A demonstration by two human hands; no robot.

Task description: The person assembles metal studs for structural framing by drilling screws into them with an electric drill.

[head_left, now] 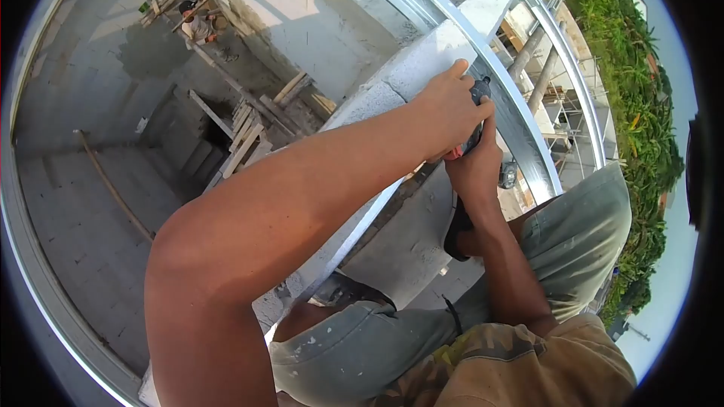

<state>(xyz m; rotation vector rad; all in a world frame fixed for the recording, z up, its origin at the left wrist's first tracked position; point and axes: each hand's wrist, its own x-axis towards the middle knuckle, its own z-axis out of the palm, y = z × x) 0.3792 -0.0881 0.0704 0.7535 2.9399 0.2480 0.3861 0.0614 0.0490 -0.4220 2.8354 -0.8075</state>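
Observation:
Both hands meet on a black and red power drill [477,90] over the top of a pale block wall. My left hand [445,109] reaches across from the left and is closed over the drill's near side, its back towards me. From below, my right hand [477,169] wraps around the lower part, where a bit of red shows. Much of the drill is hidden by the fingers. Right beside it runs a shiny metal channel [534,152], curved by the lens, lying across the block wall [385,90].
My bent legs in grey-green trousers [339,354] straddle the wall top. More metal channels [592,117] run at the right. Deep below on the left lies a room with planks [245,132], a long pole [113,181] and another person [200,29]. Green plants [630,68] grow beyond.

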